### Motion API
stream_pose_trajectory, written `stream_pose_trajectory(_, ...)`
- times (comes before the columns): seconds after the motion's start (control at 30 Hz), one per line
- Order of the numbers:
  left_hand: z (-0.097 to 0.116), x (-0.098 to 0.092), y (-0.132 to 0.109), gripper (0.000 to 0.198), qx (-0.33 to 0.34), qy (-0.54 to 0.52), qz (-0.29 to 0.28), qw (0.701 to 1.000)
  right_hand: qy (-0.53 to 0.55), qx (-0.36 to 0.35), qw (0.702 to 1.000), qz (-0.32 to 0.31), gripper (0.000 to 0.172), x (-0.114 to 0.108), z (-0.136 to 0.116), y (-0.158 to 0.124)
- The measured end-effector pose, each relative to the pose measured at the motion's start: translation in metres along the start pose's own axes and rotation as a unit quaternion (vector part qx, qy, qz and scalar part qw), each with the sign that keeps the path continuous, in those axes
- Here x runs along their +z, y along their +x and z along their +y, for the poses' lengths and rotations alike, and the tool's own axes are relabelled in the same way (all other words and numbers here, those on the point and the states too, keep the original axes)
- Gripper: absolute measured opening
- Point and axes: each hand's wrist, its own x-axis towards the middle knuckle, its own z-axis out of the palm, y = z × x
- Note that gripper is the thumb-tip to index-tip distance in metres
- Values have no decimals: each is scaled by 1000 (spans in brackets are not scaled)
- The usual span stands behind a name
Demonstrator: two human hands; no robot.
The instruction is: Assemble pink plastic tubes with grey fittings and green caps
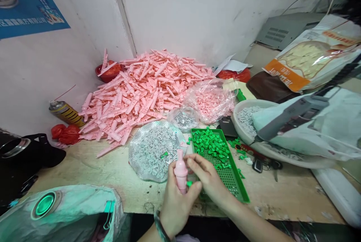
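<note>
Pink plastic tube [180, 170] stands upright in the person's left hand [177, 206], the fingers curled closed around its lower half. Right beside its tip, the right hand [208, 178] has thumb and forefinger pinched together, though whatever they may hold is too small to make out. A small green piece [189, 183] sits just under the left fingers. Below the right hand lies a green perforated tray [235, 176] with green plastic pieces [211, 145] heaped at its far end. To its left is a clear bag of grey pieces [150, 155]. Farther off, a mound of pink tubes [141, 91] slopes against the wall, beside a bag of pink bits [210, 101], all on a worn wooden bench [270, 193].
</note>
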Motion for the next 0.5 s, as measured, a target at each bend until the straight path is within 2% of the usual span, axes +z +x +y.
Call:
stream_pose_trajectory(0.07, -6, 3, -2, 52, 3, 8, -9, 1000, 75, 22, 996, -30, 36, -1, -5, 9)
stream_pose_trajectory(0.17, -20, 7, -2, 53, -4, -9, -9, 1000, 179, 65, 977, -97, 31, 5, 1, 14)
stream_pose_trajectory(0.23, -25, 7, 2, 57, 7, -8, -8, 1000, 225, 80, 967, -93, 29, 12, 10, 13)
stream_pose_trajectory(0.3, -23, -2, 5, 60, 15, 10, -17, 1000, 228, 89, 966, -82, 30, 18, 18, 14)
stream_pose_trajectory(0.37, -10, -26, 6, 61, 6, 59, -55, 997, 176, 95, 972, -122, 33, 18, 22, 18)
stream_pose_trajectory(0.4, -1, -46, 4, 61, -5, 102, -86, 991, 132, 92, 975, -153, 34, 16, 23, 22)
stream_pose_trajectory(0.47, 21, -99, -6, 58, -32, 208, -147, 967, 15, 61, 981, -184, 38, 5, 21, 32)
stream_pose_trajectory(0.5, 32, -131, -14, 56, -49, 265, -157, 950, -53, 34, 983, -172, 38, -2, 20, 38)
